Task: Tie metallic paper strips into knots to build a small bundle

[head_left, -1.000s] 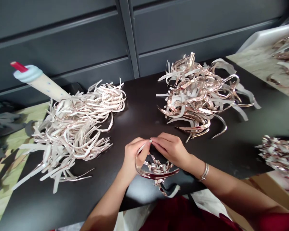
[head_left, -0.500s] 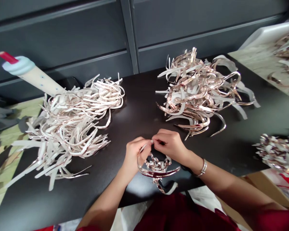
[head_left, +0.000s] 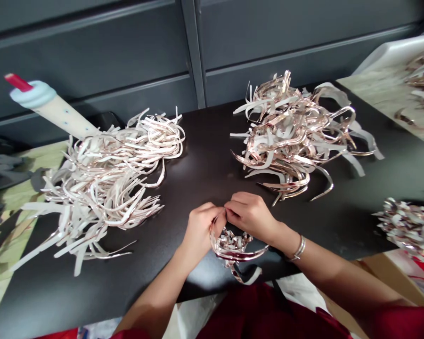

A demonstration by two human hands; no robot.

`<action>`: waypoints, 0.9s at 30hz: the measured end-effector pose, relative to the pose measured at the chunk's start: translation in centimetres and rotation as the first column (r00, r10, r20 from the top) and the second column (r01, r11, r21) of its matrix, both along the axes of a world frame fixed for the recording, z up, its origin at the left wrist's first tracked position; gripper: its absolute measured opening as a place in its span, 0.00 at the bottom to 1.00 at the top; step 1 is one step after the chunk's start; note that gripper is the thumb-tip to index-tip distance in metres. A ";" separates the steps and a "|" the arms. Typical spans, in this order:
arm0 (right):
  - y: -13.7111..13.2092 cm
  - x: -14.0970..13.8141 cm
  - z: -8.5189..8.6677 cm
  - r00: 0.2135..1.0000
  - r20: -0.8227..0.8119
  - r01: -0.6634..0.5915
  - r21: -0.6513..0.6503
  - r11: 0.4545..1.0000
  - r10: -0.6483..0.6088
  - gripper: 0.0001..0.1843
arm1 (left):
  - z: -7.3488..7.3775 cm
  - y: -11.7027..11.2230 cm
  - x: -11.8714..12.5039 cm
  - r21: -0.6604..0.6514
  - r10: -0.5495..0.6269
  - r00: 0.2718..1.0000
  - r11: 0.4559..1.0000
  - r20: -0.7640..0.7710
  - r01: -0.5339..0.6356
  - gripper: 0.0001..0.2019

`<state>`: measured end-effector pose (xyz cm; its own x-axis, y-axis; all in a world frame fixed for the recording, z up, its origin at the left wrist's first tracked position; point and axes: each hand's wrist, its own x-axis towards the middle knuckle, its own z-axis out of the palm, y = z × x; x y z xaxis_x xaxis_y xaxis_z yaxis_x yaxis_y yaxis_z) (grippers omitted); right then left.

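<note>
— Where the two hands meet above the black table [head_left: 205, 160], what does each one hold?

— The left hand [head_left: 203, 230] is closed in a pinch, thumb against fingers, on the upper end of a metallic strip [head_left: 240, 257]. The right hand [head_left: 249, 214] has its fingers curled closed, their tips against those of the left; whether the strip's end also lies between them cannot be told.

— How does the strip lie?

— It descends from the left hand and curves across toward the right wrist, which bears a silver bracelet [head_left: 298, 248]. Just beneath the hands is a small cluster of shiny clippings [head_left: 233, 239], and nearer the table's front edge, a curled piece [head_left: 252, 277].

— What surrounds this working area?

— To the left lies a broad pile of pale, narrow strips [head_left: 113, 174], with a cream cylinder [head_left: 63, 115], blue-rimmed and red-tipped, leaning behind it. Farther back on the right is a looser pile of rose-gold strips [head_left: 297, 136]. A heap of short cuttings [head_left: 410, 226] occupies the right margin, and dark grey panels [head_left: 144, 61] stand behind the table.
</note>
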<state>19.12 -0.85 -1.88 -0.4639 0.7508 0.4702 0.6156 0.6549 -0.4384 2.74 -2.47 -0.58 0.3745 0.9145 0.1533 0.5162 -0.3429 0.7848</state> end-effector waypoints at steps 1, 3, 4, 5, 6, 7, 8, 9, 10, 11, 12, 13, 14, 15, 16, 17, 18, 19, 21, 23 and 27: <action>0.0 -0.1 0.1 0.998 -0.060 0.016 -0.048 0.999 -0.019 0.14 | 0.0 0.0 0.0 -0.018 0.004 1.000 1.000 0.017 -0.004 0.15; 0.2 -0.1 0.4 0.973 -0.218 0.029 -0.200 0.979 -0.073 0.11 | 0.2 0.2 -0.2 -0.069 0.032 0.998 0.997 0.058 -0.027 0.17; 0.2 -0.1 0.5 0.951 -0.291 0.017 -0.284 0.959 -0.104 0.10 | 0.3 0.3 -0.2 -0.100 0.047 0.996 0.994 0.077 -0.039 0.18; 0.3 -0.1 0.7 0.929 -0.347 -0.005 -0.359 0.933 -0.129 0.09 | 0.4 0.4 -0.3 -0.131 0.062 0.994 0.990 0.094 -0.049 0.19; 0.3 0.0 0.8 0.912 -0.384 -0.031 -0.415 0.909 -0.144 0.09 | 0.5 0.4 -0.4 -0.156 0.075 0.992 0.986 0.104 -0.058 0.20; 0.4 0.0 0.8 0.902 -0.405 -0.054 -0.446 0.893 -0.147 0.09 | 0.6 0.5 -0.5 -0.168 0.083 0.991 0.984 0.109 -0.064 0.20; 0.3 0.1 0.9 0.900 -0.414 -0.070 -0.450 0.890 -0.139 0.08 | 0.6 0.6 -0.5 -0.165 0.090 0.990 0.984 0.108 -0.071 0.19; 0.3 0.1 0.9 0.904 -0.411 -0.074 -0.429 0.900 -0.122 0.08 | 0.6 0.6 -0.6 -0.148 0.094 0.990 0.986 0.103 -0.078 0.19; 0.2 0.1 0.8 0.913 -0.396 -0.069 -0.385 0.920 -0.096 0.08 | 0.6 0.6 -0.6 -0.123 0.093 0.991 0.989 0.093 -0.081 0.18; 0.1 0.1 0.7 0.927 -0.368 -0.056 -0.322 0.945 -0.071 0.08 | 0.6 0.6 -0.6 -0.091 0.086 0.993 0.993 0.080 -0.078 0.17; 0.0 0.1 0.6 0.944 -0.326 -0.038 -0.252 0.967 -0.048 0.08 | 0.5 0.6 -0.6 -0.057 0.076 0.995 0.996 0.067 -0.072 0.16; -0.2 0.0 0.5 0.962 -0.271 -0.021 -0.186 0.982 -0.031 0.08 | 0.5 0.5 -0.5 -0.026 0.063 0.997 0.998 0.052 -0.062 0.15; -0.3 0.0 0.4 0.978 -0.208 -0.009 -0.132 0.991 -0.018 0.09 | 0.4 0.5 -0.5 0.002 0.051 0.998 0.999 0.035 -0.051 0.15; -0.3 0.0 0.3 0.990 -0.143 -0.002 -0.091 0.996 -0.011 0.11 | 0.4 0.4 -0.4 0.027 0.037 0.999 0.999 0.015 -0.037 0.14; -0.4 0.0 0.2 0.996 -0.085 0.001 -0.062 0.998 -0.006 0.12 | 0.3 0.3 -0.4 0.047 0.024 1.000 0.999 -0.007 -0.023 0.15; -0.4 -0.1 0.2 0.999 -0.039 0.004 -0.043 0.999 -0.005 0.13 | 0.3 0.3 -0.4 0.062 0.009 1.000 0.998 -0.029 -0.007 0.15; -0.4 -0.1 0.1 1.000 -0.010 0.005 -0.032 0.999 -0.005 0.13 | 0.3 0.2 -0.3 0.067 -0.008 0.999 0.998 -0.048 0.012 0.15; -0.4 -0.1 0.1 1.000 -0.003 0.010 -0.028 1.000 -0.010 0.13 | 0.3 0.2 -0.3 0.067 -0.023 0.998 0.997 -0.062 0.027 0.15; -0.3 -0.1 0.2 0.998 -0.061 0.027 -0.067 0.997 -0.031 0.12 | 0.4 0.1 -0.3 0.053 -0.039 0.997 0.998 -0.065 0.042 0.16; -0.2 -0.1 0.4 0.980 -0.187 0.035 -0.177 0.984 -0.069 0.10 | 0.6 0.2 -0.3 0.033 -0.035 0.999 0.999 -0.037 0.036 0.16; 0.0 -0.1 1.2 0.905 -0.396 -0.026 -0.418 0.908 -0.156 0.08 | 1.3 0.3 -0.5 -0.067 0.004 0.999 0.998 0.046 -0.001 0.14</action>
